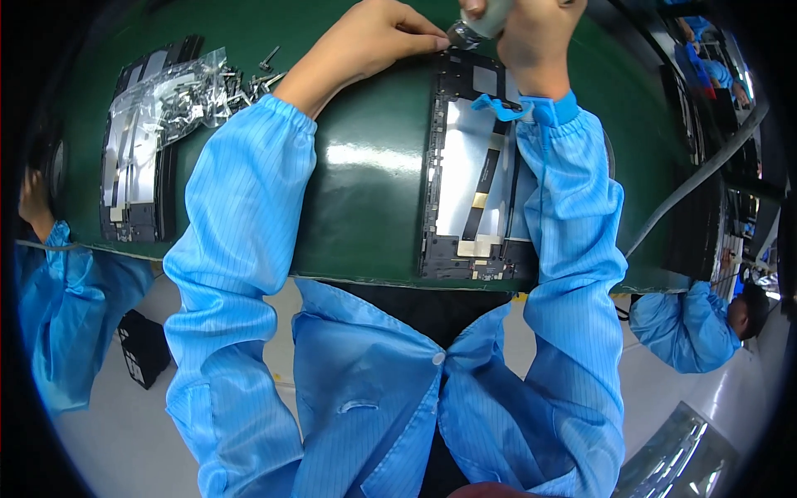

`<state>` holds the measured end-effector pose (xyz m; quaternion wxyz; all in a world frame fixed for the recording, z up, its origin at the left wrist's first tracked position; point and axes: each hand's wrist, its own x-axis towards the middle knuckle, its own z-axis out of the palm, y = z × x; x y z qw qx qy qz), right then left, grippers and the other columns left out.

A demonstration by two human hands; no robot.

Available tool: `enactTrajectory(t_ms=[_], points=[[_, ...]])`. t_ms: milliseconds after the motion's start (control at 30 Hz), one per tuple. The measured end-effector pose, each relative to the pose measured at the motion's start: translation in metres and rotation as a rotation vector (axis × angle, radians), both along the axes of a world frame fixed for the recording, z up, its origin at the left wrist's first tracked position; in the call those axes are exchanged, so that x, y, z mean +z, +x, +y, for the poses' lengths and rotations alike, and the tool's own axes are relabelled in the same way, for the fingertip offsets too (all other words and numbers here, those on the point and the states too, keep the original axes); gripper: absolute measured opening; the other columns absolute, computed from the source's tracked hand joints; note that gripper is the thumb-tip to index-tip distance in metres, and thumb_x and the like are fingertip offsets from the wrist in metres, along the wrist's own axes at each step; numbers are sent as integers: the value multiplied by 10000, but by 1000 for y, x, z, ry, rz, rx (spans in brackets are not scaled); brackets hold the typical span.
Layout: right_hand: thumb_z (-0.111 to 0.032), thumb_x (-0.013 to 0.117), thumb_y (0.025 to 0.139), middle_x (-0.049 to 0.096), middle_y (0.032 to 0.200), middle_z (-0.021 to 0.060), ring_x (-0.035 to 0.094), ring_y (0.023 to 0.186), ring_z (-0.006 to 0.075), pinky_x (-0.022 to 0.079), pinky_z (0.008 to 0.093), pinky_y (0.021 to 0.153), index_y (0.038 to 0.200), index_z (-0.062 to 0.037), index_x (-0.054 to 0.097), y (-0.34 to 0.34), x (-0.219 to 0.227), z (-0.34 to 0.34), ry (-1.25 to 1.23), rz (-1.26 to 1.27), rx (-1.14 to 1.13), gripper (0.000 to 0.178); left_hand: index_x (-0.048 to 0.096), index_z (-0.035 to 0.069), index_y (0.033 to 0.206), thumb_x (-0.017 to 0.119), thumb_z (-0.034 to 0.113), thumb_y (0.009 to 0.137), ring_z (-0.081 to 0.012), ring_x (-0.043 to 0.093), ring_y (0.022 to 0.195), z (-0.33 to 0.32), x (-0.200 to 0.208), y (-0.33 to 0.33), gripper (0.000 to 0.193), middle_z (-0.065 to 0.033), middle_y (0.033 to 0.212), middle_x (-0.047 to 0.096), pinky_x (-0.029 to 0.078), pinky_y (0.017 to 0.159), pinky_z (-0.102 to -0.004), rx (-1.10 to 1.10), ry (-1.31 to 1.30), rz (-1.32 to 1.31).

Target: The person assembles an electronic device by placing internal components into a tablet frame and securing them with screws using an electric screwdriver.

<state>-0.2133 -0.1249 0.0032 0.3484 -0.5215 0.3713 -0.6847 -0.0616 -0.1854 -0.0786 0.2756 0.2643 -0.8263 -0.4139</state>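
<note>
In front of me lies an opened, tablet-like device (452,174) with a black frame, a silver inner plate, a dark ribbon cable and gold tape patches. My left hand (386,37) reaches to its far left corner, thumb and index finger pinched together; whatever is between them is too small to make out. Just beyond that corner, my right hand (540,41) is closed around a pale cylindrical tool (490,18) with a shiny end tilted toward the left fingertips. The tool's upper part is cut off by the frame's edge. A blue wrist strap (552,110) circles my right wrist.
To the left, similar opened devices (141,178) are stacked, with a clear plastic bag (191,95) of small metal parts across them. Some parts spill onto the green tabletop (357,207). A grey cable (706,170) runs along the right. Blue-sleeved people sit at both sides.
</note>
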Motion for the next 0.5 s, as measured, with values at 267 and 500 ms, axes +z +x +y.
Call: enactTrajectory(t_ms=[267, 500], points=[[-26, 551, 830, 657, 850, 149, 542, 491, 152, 450, 279, 455, 999, 38, 594, -2, 0, -1, 14, 27, -2, 185, 751, -36, 952, 732, 153, 853, -172, 661, 717, 19, 29, 3, 214, -162, 805, 736, 516, 700, -318, 78, 200, 56], [-40, 551, 830, 653, 863, 154, 538, 490, 149, 444, 279, 446, 996, 37, 589, -1, -5, -1, 25, 38, 13, 187, 750, -33, 953, 731, 159, 853, -164, 646, 694, 18, 29, 1, 217, -155, 793, 734, 511, 680, -315, 82, 153, 12]])
